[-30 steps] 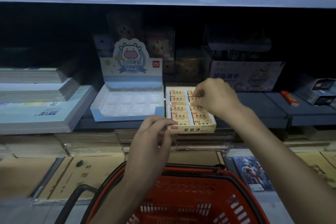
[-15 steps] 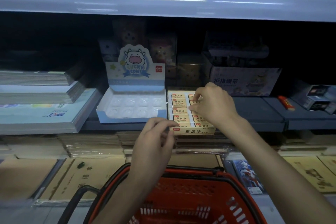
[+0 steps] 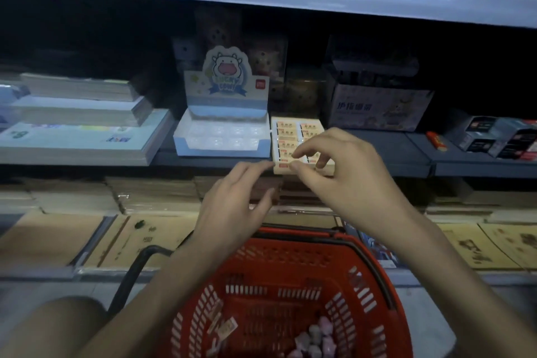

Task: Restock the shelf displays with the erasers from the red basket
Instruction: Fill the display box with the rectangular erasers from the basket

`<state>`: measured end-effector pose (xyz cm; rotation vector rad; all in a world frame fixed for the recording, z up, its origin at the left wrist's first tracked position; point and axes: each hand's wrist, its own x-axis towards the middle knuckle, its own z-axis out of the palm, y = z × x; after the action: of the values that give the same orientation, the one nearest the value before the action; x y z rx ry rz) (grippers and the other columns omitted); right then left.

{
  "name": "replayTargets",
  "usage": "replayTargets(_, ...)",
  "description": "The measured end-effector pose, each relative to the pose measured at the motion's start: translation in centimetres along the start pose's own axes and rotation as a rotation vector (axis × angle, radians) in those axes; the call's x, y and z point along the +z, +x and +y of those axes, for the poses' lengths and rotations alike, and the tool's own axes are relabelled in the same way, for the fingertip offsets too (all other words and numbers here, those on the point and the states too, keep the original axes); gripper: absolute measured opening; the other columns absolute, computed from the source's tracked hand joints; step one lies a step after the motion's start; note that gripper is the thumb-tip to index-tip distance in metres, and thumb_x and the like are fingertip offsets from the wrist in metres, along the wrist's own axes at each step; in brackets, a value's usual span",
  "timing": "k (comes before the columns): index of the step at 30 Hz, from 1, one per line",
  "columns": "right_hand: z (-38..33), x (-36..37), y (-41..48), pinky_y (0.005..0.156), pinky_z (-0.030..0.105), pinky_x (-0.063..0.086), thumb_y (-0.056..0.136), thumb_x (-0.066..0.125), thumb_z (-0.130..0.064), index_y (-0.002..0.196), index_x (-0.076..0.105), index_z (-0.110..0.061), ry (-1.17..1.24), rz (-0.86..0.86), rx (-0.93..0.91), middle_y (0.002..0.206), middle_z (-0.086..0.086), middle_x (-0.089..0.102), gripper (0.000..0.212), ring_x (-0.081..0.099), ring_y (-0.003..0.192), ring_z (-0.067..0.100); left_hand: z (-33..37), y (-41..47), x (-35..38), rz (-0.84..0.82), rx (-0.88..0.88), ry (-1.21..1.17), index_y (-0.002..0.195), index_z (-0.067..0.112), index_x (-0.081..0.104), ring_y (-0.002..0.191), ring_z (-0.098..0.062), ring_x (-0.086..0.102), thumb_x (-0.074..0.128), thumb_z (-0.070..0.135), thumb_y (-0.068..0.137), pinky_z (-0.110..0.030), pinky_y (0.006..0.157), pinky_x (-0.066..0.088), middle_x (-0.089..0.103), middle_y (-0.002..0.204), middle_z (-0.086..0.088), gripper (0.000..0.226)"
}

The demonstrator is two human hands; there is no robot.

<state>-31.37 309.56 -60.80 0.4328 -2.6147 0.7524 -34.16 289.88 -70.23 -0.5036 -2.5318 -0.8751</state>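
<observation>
Forward along the eraser box (image 3: 281, 167) went the right hand (image 3: 343, 177): half a second earlier it had worked at the box's rear rows, and now it sat over the front row. Its thumb and forefinger had curled in tight on the front eraser (image 3: 286, 157) and appeared to pinch it, though blur kept the contact from being sure; the other fingers (image 3: 322, 161) hung bent above the box's near edge, holding nothing.

At the box's front left corner the left hand (image 3: 232, 209) had kept its place. Its fingers (image 3: 258, 167) were loosely spread, the forefinger tip touching that corner as if to steady the box, with nothing gripped.

Rows behind the pinched eraser looked filled. I judged this box nearly finished, the front row being the last to be seated.

Below and in front of the box, the red basket (image 3: 302, 234) held a few tan loose erasers (image 3: 225, 328) and a cluster of pink shaped erasers (image 3: 315, 338). Just left of the box on the same shelf (image 3: 386, 151), the cow tray (image 3: 220, 152) showed bare moulded pockets, so it likely comes next.
</observation>
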Motion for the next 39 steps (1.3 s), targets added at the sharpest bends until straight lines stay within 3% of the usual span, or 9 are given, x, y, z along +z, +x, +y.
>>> replayTargets(2,0.2,0.7,-2.3,0.075,0.012,0.043,0.092,0.071,-0.041,0.102,0.075,-0.036,0.071,-0.083,-0.028,0.099,-0.018,0.063,0.012,0.06,0.091,-0.002,-0.8,-1.0,-0.4,-0.025,0.025,0.057,0.146,0.037,0.05,0.113,-0.013,0.062,0.06,0.042,0.099,-0.042,0.092,0.055,0.059,0.131,0.012,0.048)
replayTargets(6,2.5,4.6,-6.4,0.082,0.028,0.053,0.088,0.072,-0.046,0.103,0.074,-0.033,0.084,-0.228,-0.032,0.101,-0.015,0.064,0.021,0.063,0.094,0.002,-2.6,-3.9,-0.4,-0.107,0.04,0.185,0.145,0.031,0.051,0.119,-0.019,0.061,0.053,0.049,0.099,-0.045,0.098,0.052,0.06,0.131,0.005,0.049)
replayTargets(11,5.8,10.2,-11.5,0.103,0.034,0.05,0.08,0.051,-0.076,0.134,0.062,-0.031,-0.043,-0.553,0.056,0.127,-0.012,0.055,0.072,0.058,0.118,0.01,-5.7,-8.6,0.7,-0.314,0.041,0.347,0.146,0.027,0.05,0.12,-0.029,0.06,0.041,0.059,0.094,-0.048,0.099,0.049,0.06,0.131,-0.003,0.062)
replayTargets(15,8.1,14.3,-16.0,0.109,0.034,0.046,0.08,0.055,-0.074,0.142,0.057,-0.026,-0.107,-0.726,0.123,0.139,-0.001,0.052,0.079,0.057,0.126,0.02,-8.3,-12.2,2.3,-0.4,0.06,0.504,0.149,0.024,0.05,0.125,-0.039,0.055,0.051,0.061,0.092,-0.054,0.103,0.043,0.056,0.138,-0.014,0.068)
replayTargets(20,10.2,18.9,-20.3,0.109,0.038,0.047,0.071,0.036,-0.083,0.145,0.054,-0.027,-0.13,-0.825,0.193,0.142,0.004,0.054,0.095,0.058,0.128,0.027,-11.3,-14.9,4.1,-0.521,0.004,0.675,0.15,0.019,0.048,0.138,-0.043,0.043,0.062,0.057,0.092,-0.065,0.114,0.031,0.051,0.143,-0.022,0.07)
replayTargets(22,10.5,19.8,-21.0,0.109,0.039,0.047,0.072,0.039,-0.082,0.146,0.053,-0.027,-0.121,-0.85,0.214,0.144,0.003,0.054,0.093,0.057,0.129,0.027,-12.1,-15.6,4.5,-0.541,-0.023,0.684,0.149,0.016,0.048,0.141,-0.043,0.039,0.062,0.052,0.094,-0.068,0.116,0.026,0.05,0.143,-0.023,0.067)
replayTargets(26,10.6,20.5,-21.8,0.105,0.039,0.049,0.088,0.06,-0.066,0.144,0.055,-0.025,-0.119,-0.84,0.197,0.143,0.002,0.054,0.07,0.057,0.128,0.025,-12.9,-16.6,4.8,-0.565,-0.052,0.734,0.153,0.019,0.042,0.151,-0.042,0.025,0.062,0.05,0.091,-0.07,0.119,0.017,0.04,0.154,-0.022,0.072)
replayTargets(34,9.2,22.8,-24.1,0.092,0.037,0.054,0.09,0.064,-0.056,0.134,0.06,-0.026,-0.149,-0.956,0.08,0.13,-0.002,0.057,0.053,0.062,0.116,0.023,-12.3,-20.2,4.1,-0.482,-0.11,0.641,0.15,0.019,0.044,0.153,-0.055,0.014,0.059,0.048,0.09,-0.075,0.118,0.017,0.039,0.154,-0.024,0.068)
replayTargets(39,8.6,28.4,-23.9,0.096,0.036,0.051,0.089,0.069,-0.045,0.142,0.053,-0.021,-0.174,-1.034,0.021,0.137,0.007,0.054,0.061,0.058,0.123,0.032,-11.8,-22.3,3.7,-0.447,-0.124,0.644,0.153,0.019,0.042,0.156,-0.052,0.01,0.057,0.045,0.092,-0.074,0.118,0.016,0.041,0.153,-0.022,0.067)
